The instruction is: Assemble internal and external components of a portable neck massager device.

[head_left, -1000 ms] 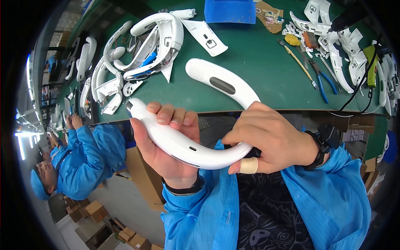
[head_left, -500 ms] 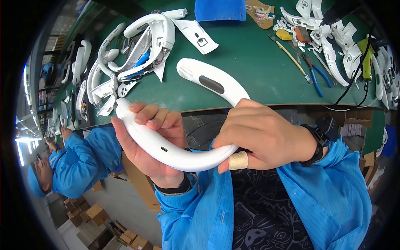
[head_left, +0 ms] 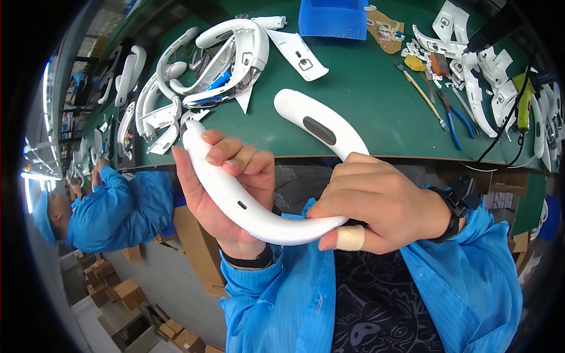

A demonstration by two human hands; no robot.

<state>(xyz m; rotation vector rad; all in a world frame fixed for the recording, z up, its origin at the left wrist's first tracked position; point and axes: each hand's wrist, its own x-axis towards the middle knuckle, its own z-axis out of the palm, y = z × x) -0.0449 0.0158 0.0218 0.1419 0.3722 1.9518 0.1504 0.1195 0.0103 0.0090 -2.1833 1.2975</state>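
A white curved neck fan [head_left: 259, 225] is held up in front of the bench's near edge. One arm of it rests in my left hand [head_left: 235, 182], fingers curled over its upper end and the palm beneath. A small dark slot shows on this side. My right hand [head_left: 382, 203] is closed around the bend, its thumb, wrapped in a tan bandage [head_left: 351, 238], pressed under it. Beyond my right fist reaches the fan's other arm [head_left: 323, 126], with a dark oval panel and rows of tiny holes near the tip. My right hand hides part of the bend.
White fan shells and rings [head_left: 235, 65] are piled on the green bench [head_left: 365, 70] at the left. A blue bin [head_left: 333, 20] stands at the back. Pliers [head_left: 453, 120], a brush [head_left: 424, 97], a green tool [head_left: 522, 100] and more shells lie right. A co-worker [head_left: 118, 206] sits left.
The view has shifted, so the bench items appear farther right and slightly lower. Both hands keep their hold on the neck fan, which is tilted a little more steeply.
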